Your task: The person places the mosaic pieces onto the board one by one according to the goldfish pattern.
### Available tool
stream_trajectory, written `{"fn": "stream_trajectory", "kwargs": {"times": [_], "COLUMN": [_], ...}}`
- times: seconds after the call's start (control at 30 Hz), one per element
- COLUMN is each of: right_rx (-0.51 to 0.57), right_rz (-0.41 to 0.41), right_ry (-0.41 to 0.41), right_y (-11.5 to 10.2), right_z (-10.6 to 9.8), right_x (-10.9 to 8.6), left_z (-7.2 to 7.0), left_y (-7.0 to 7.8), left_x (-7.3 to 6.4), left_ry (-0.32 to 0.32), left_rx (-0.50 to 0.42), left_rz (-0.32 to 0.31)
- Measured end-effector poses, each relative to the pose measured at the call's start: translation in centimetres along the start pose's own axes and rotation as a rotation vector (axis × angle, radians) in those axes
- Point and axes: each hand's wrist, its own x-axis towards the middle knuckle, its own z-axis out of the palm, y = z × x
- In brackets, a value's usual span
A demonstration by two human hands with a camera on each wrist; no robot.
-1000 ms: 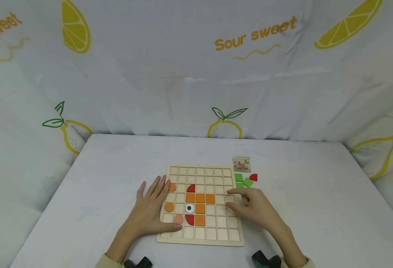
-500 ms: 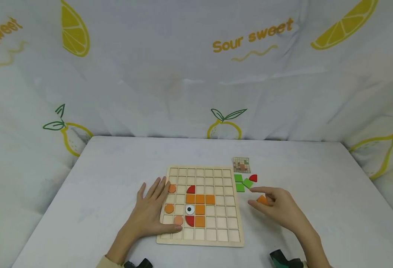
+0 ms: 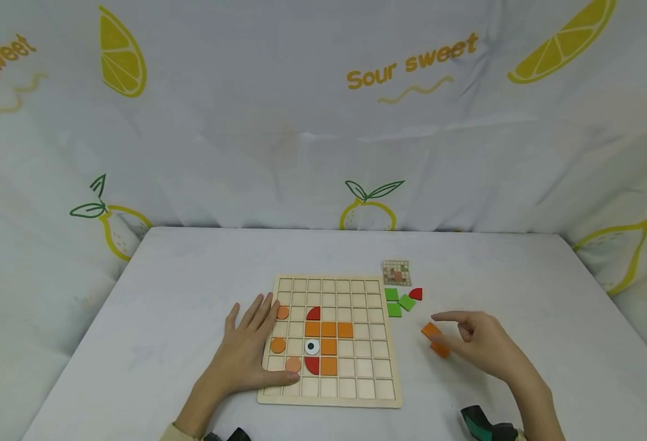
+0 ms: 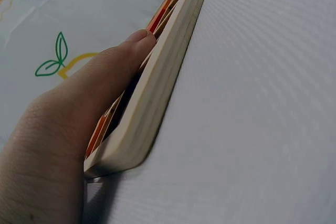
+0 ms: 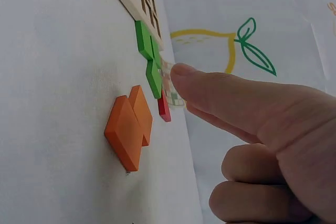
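Note:
A wooden grid board (image 3: 375,404) lies on the table. My left hand (image 3: 243,361) rests spread over its left side, with the thumb (image 4: 126,56) lying across the front left part in the left wrist view. In the board's cells are orange squares (image 3: 329,347), red quarter-circles (image 3: 312,365), orange discs (image 3: 278,345) and a white eye disc (image 3: 311,346). To the right of the board, my right hand (image 3: 491,346) hovers by two loose orange squares (image 5: 123,135). Its thumb and index finger are extended and apart, the other fingers curled, with nothing held.
Several green squares (image 3: 392,294) lie along the board's right edge, close to a loose red quarter-circle (image 3: 416,294). Behind them is a small picture card (image 3: 396,272) with a grid pattern. A lemon-print white curtain (image 3: 246,153) hangs beyond the table's back edge.
My right hand has moved right, from the board's right edge to the loose orange squares, which were hidden behind it before. My left hand stays on the board.

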Motion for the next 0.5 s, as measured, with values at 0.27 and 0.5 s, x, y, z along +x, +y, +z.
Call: {"fn": "stream_trajectory", "kwargs": {"times": [0.27, 0.5], "right_rx": [0.004, -0.001], "right_rz": [0.055, 0.054], "right_ry": [-0.088, -0.089], "right_y": [0.9, 1.1], "right_z": [0.7, 1.1], "right_x": [0.3, 0.5], "left_z": [-0.1, -0.2], "left_y": [0.1, 0.1], "left_x": [0.0, 0.0], "left_ry": [0.003, 0.004], "left_rx": [-0.008, -0.006], "left_rz": [-0.001, 0.002]}}
